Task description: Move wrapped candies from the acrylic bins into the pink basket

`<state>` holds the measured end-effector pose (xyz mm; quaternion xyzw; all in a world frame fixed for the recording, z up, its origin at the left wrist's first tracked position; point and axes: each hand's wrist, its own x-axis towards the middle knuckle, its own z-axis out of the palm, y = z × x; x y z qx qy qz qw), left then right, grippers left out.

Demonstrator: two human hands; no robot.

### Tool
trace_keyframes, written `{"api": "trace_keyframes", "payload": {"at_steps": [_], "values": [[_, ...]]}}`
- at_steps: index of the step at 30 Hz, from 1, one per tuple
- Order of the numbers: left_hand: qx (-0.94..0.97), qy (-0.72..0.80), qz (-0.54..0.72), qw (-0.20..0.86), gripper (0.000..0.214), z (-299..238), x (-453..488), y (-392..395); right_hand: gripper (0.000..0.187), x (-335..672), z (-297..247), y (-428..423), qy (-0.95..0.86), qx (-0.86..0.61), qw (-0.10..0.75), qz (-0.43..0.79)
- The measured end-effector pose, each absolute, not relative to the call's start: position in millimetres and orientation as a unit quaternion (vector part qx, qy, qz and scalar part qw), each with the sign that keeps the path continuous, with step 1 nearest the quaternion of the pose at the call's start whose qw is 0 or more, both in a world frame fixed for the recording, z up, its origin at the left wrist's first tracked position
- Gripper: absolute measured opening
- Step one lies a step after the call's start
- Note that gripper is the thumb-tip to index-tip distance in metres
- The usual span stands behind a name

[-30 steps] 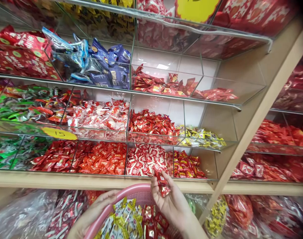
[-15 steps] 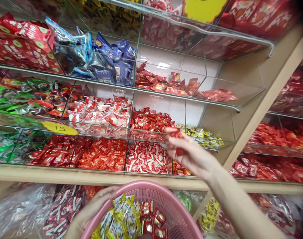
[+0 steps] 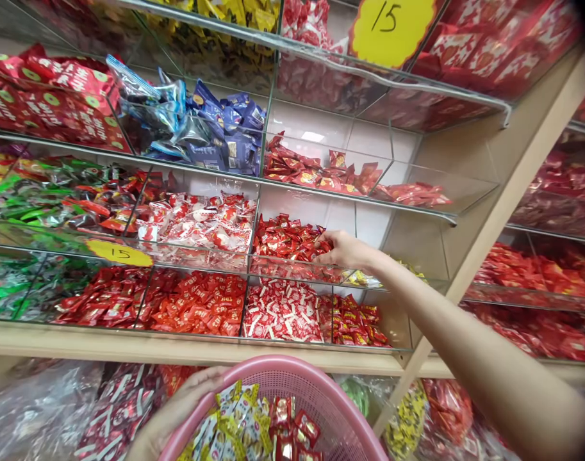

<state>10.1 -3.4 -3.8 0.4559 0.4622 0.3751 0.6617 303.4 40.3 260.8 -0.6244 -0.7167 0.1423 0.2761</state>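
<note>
At the lower left, my left hand [image 3: 184, 406] holds the rim of a pink plastic basket [image 3: 292, 368], fingers along its outside. Inside the basket lie a pile of yellow-and-white wrapped candies [image 3: 239, 422] and several red wrapped candies [image 3: 296, 426]. My right hand [image 3: 343, 250] reaches over a clear divider into a shelf compartment of small red wrapped candies [image 3: 287, 237]. Its thumb and fingers curl around some red candies at the right side of that heap. How many it grips is hidden.
Clear partitions and a front lip [image 3: 292, 269] edge the compartments. Below are red-and-white candies [image 3: 282, 314] and more red candies [image 3: 357, 320]. A wooden post [image 3: 498, 211] stands to the right. Yellow price signs [image 3: 119, 253] hang on the shelves. Bagged candies [image 3: 405, 416] lie underneath.
My right hand has moved from in front of the shelf lip, with red candies in its fingers, up into the red candy compartment. My left hand still holds the basket.
</note>
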Motion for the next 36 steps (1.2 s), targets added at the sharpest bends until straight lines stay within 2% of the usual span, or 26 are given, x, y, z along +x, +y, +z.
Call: {"api": "trace_keyframes", "payload": {"at_steps": [4,8,11,16,21,26,32,36], "values": [[0.461,0.452,0.371,0.668,0.042,-11,9,1,0.034,299,254,47,-0.702,-0.655,0.253,0.123],[0.461,0.438,0.379,0.672,0.044,-15,11,4,0.031,301,263,43,-0.716,-0.632,0.280,0.095],[0.460,0.449,0.384,0.663,0.044,-11,13,2,0.023,304,274,42,-0.715,-0.626,0.309,0.026],[0.466,0.450,0.381,0.660,0.041,0,16,-4,0.017,308,272,55,-0.740,-0.607,0.261,-0.125],[0.460,0.464,0.382,0.653,0.043,-2,15,-4,0.016,307,256,65,-0.762,-0.596,0.235,-0.094],[0.440,0.455,0.388,0.670,0.047,-16,12,3,0.038,302,253,64,-0.744,-0.622,0.236,-0.062],[0.462,0.443,0.384,0.666,0.043,-12,10,2,0.043,304,254,64,-0.732,-0.621,0.275,-0.052],[0.460,0.477,0.385,0.643,0.037,-1,10,-5,0.044,308,263,52,-0.724,-0.600,0.340,-0.014]]}}
